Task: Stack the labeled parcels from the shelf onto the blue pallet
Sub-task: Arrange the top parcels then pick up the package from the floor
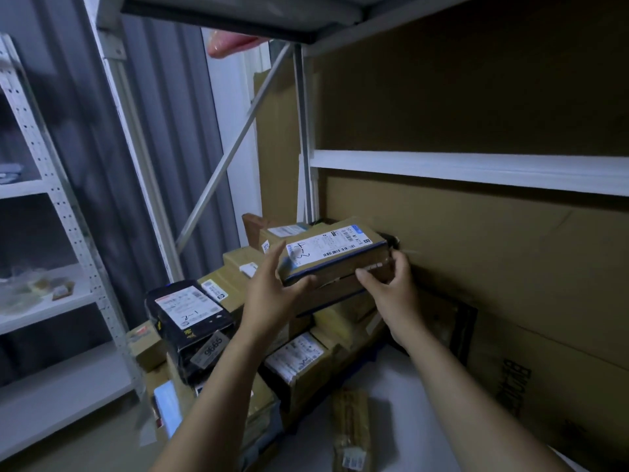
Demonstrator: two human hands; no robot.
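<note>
A flat brown parcel (335, 252) with a white label marked "4-3" sits tilted on top of a pile of parcels. My left hand (272, 291) grips its left end, thumb under the near edge. My right hand (391, 287) pinches its right near edge. Below lie several more labeled parcels, among them a black one (190, 313) marked "2-1" and a brown one (299, 362) with a white label. The blue pallet is hidden under the pile.
A white metal shelf (476, 172) backed with cardboard stands on the right. Another white rack (51, 206) is on the left. A long thin wrapped parcel (350, 430) lies on the white surface near me. A diagonal brace (235, 144) crosses behind the pile.
</note>
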